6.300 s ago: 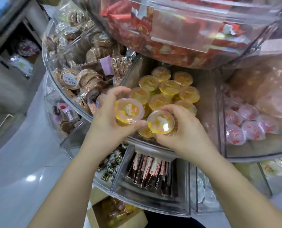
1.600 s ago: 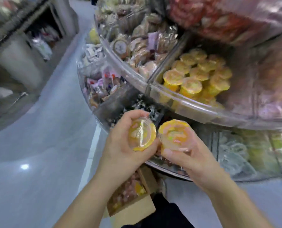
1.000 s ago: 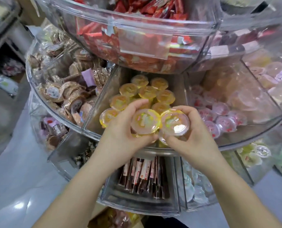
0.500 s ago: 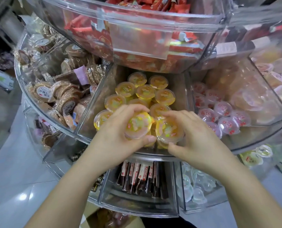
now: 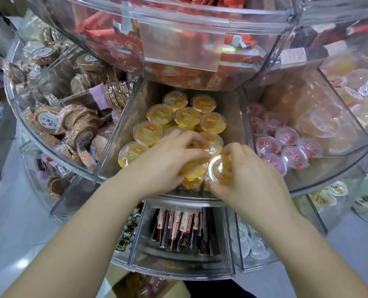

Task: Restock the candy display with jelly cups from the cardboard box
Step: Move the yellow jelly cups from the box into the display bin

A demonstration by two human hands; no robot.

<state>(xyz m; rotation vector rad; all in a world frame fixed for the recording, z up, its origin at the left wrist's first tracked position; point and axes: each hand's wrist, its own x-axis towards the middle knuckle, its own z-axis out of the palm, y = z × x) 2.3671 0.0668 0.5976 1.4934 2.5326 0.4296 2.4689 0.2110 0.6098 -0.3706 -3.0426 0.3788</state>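
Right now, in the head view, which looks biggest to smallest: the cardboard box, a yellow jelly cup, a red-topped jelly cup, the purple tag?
1. Cardboard box, though partly cut off and nearer the camera.
2. Yellow jelly cup and red-topped jelly cup: look alike, unranked.
3. Purple tag.

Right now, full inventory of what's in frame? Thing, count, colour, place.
yellow jelly cups: about ten visible, yellow-orange, middle tier centre compartment
red-lidded jelly cups: roughly a dozen, clear with red print, compartment to the right
wrapped round cakes: many, brown, compartment to the left
red packets: many, top tier
stick packs: a row, dark with red-white labels, lower tier
clear jelly cups: several, lower tier right
cardboard box: one, brown, on the floor
left hand: grips a yellow cup
right hand: grips a yellow cup
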